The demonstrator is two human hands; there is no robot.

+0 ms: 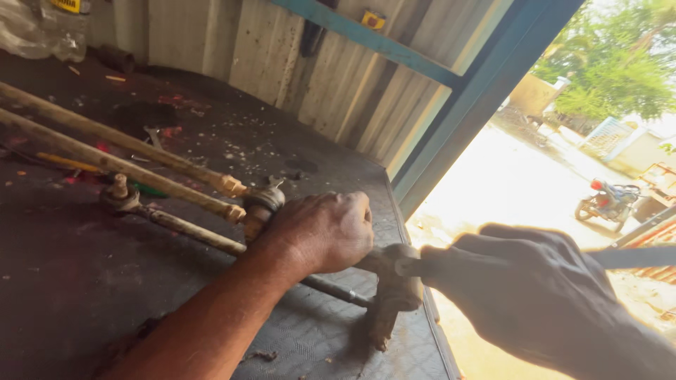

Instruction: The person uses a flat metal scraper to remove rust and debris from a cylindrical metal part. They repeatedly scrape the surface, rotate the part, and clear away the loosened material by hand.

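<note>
A: Where is the steering linkage found?

B: The linkage rod [197, 232] is laid across the dark, gritty desk [63, 281], and its rusty end joint [391, 288] is seen right at the desk's edge by the open doorway. Two more rust-coloured rods [105, 151] are laid just behind it, their ends met near a second joint [262, 204].

A: How are the hands placed?

B: The left hand [320, 232] is clenched down over the rod just beside the end joint, so the part is pinned to the desk. The right hand [528, 281] is closed around a slim metal tool [634, 257], blurred, whose tip is pressed to the joint's side; what kind of tool it is cannot be told.

A: How would the piece be judged to handle?

B: It is judged heavy and stiff, being solid steel, with rough rust and likely grease on it, so some slipperiness is to be expected. It is best gripped on the straight shank close to the joint, where the weight can be held steady, not on the loose ball end.

A: Anything else nearby?

B: A parked motorcycle [609, 200] is seen outside, well apart.
</note>
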